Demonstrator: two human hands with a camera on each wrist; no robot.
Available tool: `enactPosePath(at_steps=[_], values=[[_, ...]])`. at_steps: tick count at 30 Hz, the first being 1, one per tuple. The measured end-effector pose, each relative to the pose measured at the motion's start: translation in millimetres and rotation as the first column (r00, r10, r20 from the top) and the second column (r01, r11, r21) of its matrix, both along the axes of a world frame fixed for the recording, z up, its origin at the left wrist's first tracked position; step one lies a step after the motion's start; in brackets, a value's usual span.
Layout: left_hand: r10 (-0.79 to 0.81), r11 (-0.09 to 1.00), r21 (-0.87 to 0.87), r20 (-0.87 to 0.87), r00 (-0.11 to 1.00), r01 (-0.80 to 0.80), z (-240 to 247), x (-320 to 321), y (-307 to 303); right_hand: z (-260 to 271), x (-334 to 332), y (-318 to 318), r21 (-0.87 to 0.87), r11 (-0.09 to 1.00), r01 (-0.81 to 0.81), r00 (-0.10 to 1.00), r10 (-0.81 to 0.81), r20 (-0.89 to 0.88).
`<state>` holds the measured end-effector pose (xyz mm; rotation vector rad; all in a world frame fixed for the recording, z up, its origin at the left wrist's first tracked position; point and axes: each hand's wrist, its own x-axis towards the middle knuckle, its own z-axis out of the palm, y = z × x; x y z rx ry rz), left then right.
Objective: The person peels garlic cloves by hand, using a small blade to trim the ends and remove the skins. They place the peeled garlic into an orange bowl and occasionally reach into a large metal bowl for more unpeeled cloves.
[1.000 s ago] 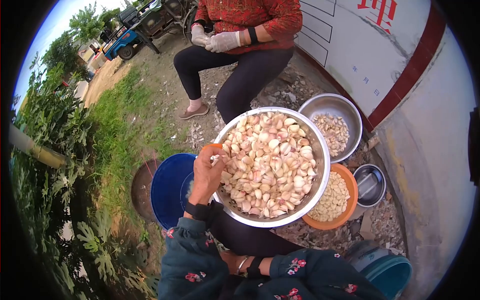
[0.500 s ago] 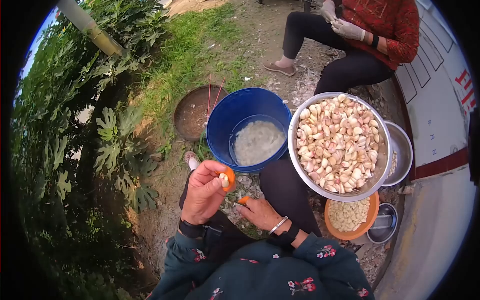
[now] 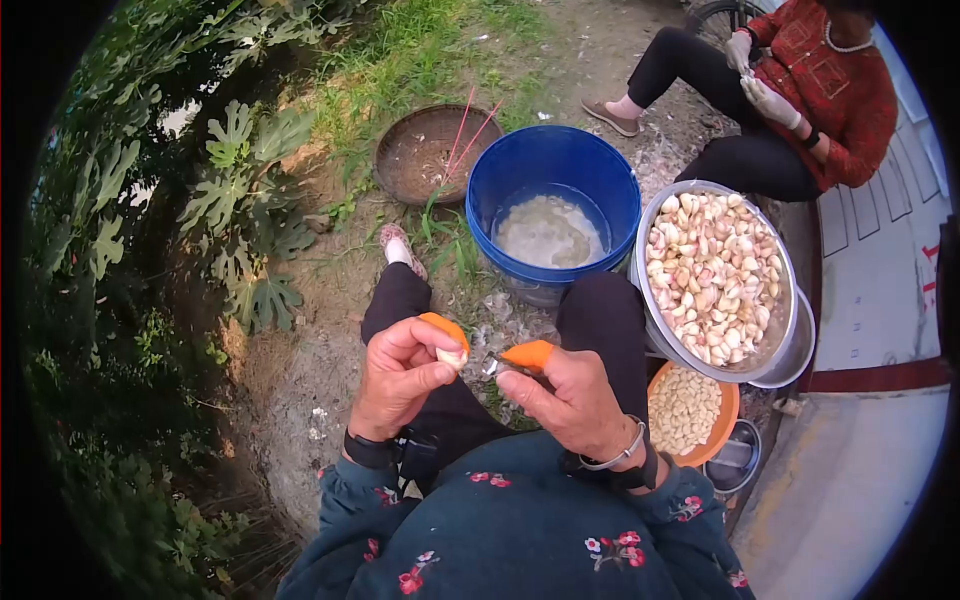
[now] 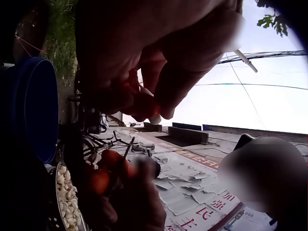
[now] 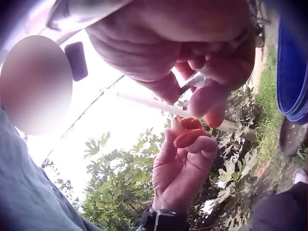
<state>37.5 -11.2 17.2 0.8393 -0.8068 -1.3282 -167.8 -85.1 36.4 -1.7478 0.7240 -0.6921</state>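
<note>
My left hand (image 3: 395, 385) pinches a pale garlic clove (image 3: 453, 357) between thumb and fingers, with an orange finger cover (image 3: 443, 325) on one finger. Opposite it, a short gap away, my right hand (image 3: 578, 405) grips a small knife; its metal blade (image 5: 191, 83) shows in the right wrist view, while the handle is hidden in the palm. Another orange finger cover (image 3: 528, 355) is on the right hand. Unpeeled cloves fill a large metal bowl (image 3: 655, 335) to the right. Ahead of my knees stands a blue bucket (image 3: 555, 150) holding pale cloves in water.
Below the large bowl sit an orange basin (image 3: 722, 425) of peeled cloves and a small metal bowl (image 3: 735, 460). A round shallow basket (image 3: 410, 150) lies beyond the bucket. Another person (image 3: 840, 100) in white gloves sits at the upper right. Leafy plants (image 3: 240, 190) line the left.
The left hand has come away from the large bowl with a clove. The right hand has risen toward it with the knife. The head view has swung left and down.
</note>
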Motion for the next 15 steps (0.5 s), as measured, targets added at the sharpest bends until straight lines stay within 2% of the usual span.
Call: enactPosePath(at_steps=[6,9,15], values=[[-0.062,0.997,0.046,0.061,0.996,0.060,0.4,4.0,11.9,1.3,10.8,5.3,-0.076,0.996,-0.056,0.997,0.051,-0.065],[-0.077,0.995,0.066,0.075,0.994,0.073,1.8,4.4,12.5,-2.6,9.5,3.1,-0.099,0.990,-0.098,0.983,0.081,-0.162],[-0.138,0.986,0.112,0.101,0.985,0.127,-0.2,3.6,10.8,-2.5,6.5,-4.9,-0.048,0.989,-0.140,0.976,0.130,-0.178]])
